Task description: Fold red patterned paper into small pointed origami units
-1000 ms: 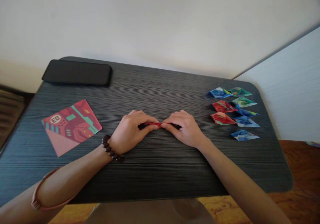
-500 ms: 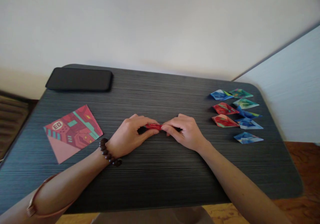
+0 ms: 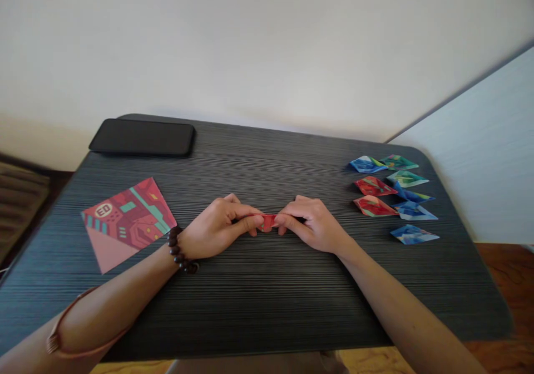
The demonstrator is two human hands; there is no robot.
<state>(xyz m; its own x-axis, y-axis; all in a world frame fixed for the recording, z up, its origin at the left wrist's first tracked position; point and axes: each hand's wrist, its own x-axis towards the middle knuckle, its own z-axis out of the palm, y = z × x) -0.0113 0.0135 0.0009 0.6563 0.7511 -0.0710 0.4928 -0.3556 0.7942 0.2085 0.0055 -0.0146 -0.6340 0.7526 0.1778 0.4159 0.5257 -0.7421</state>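
The fingers (image 3: pixel 253 221) of your left hand (image 3: pixel 211 229) pinch one end of a small red folded paper (image 3: pixel 268 222), and your right hand (image 3: pixel 319 226) grips its other end between thumb and fingers. The paper sits between your hands, over the middle of the tabletop (image 3: pixel 258 301); you can't tell from here whether it touches the surface. You seem to be partway through shaping or pressing a fold. To work it further, you'd want both pinches firm and even, with your thumbs lined up along the crease so it doesn't skew or tear.

Your left wrist wears a beaded bracelet (image 3: pixel 177 254), just beside a flat red printed sheet (image 3: pixel 129 221) with a pale pink corner. Beyond the sheet, a black case (image 3: pixel 144 138) lies near the far left edge. Well to your right are folded paper pieces, among them two red ones (image 3: pixel 373 186) and a blue one (image 3: pixel 414 234) set nearest you.
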